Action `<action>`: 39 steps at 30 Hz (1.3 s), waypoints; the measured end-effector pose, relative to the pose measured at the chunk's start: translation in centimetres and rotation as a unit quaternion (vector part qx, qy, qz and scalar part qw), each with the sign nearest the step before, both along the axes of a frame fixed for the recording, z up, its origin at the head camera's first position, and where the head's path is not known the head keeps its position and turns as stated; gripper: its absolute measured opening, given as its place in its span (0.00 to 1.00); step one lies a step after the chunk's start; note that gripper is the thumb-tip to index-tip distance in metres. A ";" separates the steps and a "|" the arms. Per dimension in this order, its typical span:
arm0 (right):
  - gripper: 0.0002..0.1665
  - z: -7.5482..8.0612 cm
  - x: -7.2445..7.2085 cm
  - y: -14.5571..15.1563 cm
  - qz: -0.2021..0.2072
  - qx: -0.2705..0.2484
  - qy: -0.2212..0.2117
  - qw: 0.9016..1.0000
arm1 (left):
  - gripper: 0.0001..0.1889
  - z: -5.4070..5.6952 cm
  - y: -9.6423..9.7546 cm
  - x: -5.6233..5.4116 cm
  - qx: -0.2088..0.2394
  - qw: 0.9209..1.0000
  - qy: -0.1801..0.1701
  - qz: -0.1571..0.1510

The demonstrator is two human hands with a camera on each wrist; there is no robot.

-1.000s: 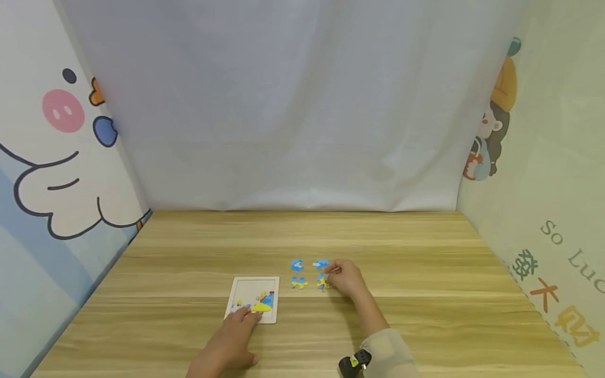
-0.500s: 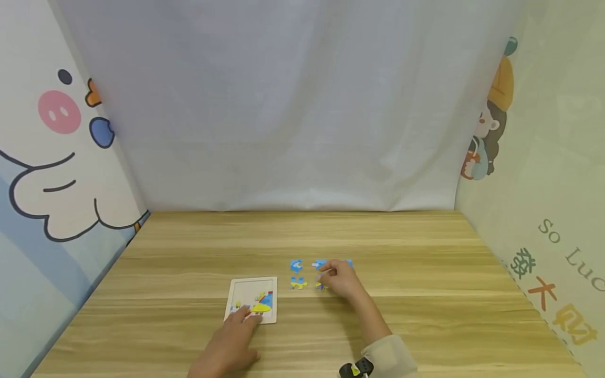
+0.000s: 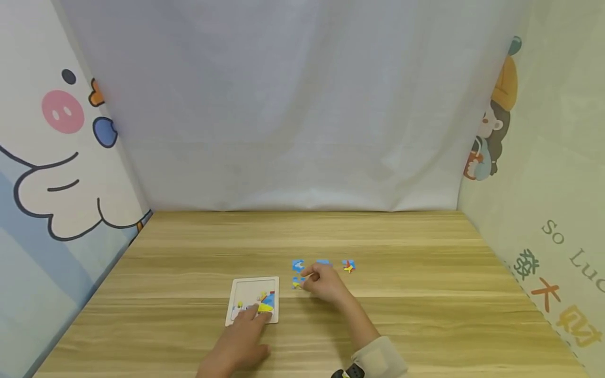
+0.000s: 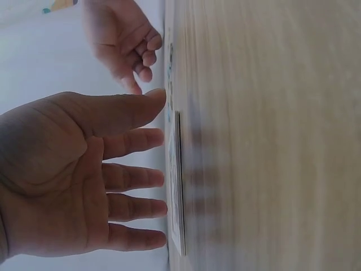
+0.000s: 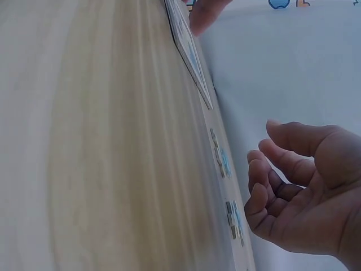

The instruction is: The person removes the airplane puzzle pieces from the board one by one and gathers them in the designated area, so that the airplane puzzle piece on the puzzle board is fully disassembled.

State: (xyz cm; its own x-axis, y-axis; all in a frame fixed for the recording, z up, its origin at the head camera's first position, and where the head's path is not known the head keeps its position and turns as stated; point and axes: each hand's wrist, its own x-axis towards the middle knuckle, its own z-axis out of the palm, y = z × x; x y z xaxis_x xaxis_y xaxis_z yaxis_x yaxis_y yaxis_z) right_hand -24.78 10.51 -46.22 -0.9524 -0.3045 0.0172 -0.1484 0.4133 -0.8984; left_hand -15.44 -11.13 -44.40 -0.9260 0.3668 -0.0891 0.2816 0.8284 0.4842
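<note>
A square white puzzle frame lies on the table, with colourful pieces fitted along its lower part. My left hand rests its straight fingertips on the lower part of the frame, covering some of the picture; the left wrist view shows the fingers spread. My right hand hovers over the loose puzzle pieces, its fingers loosely curled and the thumb apart, with nothing between them in the right wrist view. Close to its fingertips are a blue piece and a blue-and-yellow piece. Another blue piece is partly hidden behind it.
A red, yellow and blue puzzle piece lies to the right of the right hand. The wood-grain table ends at a pale curtain behind, with printed cartoon panels on both sides.
My right hand has moved left across the loose pieces, uncovering the red, yellow and blue one. The left hand has slid slightly right on the frame.
</note>
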 end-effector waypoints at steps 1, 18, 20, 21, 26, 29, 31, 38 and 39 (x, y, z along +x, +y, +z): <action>0.14 0.1 0.1 -0.3 0.002 0.001 0.002 1.000 | 0.30 0.0 0.0 0.0 0.003 1.000 -0.002 0.000; 0.10 -0.2 1.1 -4.7 0.052 0.018 -0.004 0.998 | 0.36 -0.4 -1.0 -0.3 0.032 0.999 -0.020 -0.036; 0.10 -0.5 1.0 -5.0 0.061 0.022 -0.017 0.998 | 0.37 -0.5 -1.0 -0.2 0.034 0.998 -0.021 -0.041; 0.10 -0.6 1.0 -5.0 0.066 0.022 -0.024 0.997 | 0.37 -0.5 -1.0 -0.2 0.033 0.998 -0.019 -0.044; 0.13 -0.8 0.8 -5.4 0.088 0.056 -0.024 0.994 | 0.39 -0.6 -0.9 -0.2 0.026 0.998 -0.009 -0.053; 0.14 -0.7 0.6 -5.6 0.096 0.080 -0.013 0.992 | 0.42 -0.8 -0.8 -0.2 0.017 0.998 0.005 -0.054; 0.15 -0.6 0.6 -5.8 0.096 0.089 -0.009 0.991 | 0.44 -0.8 -0.8 -0.2 0.011 0.999 0.007 -0.052; 0.17 -0.4 0.5 -6.3 0.087 0.119 -0.005 0.989 | 0.45 -1.0 -0.7 -0.2 0.007 0.999 0.007 -0.047; 0.17 -0.5 0.5 -6.4 0.087 0.123 -0.003 0.989 | 0.45 -1.0 -0.7 -0.2 0.007 0.999 0.007 -0.046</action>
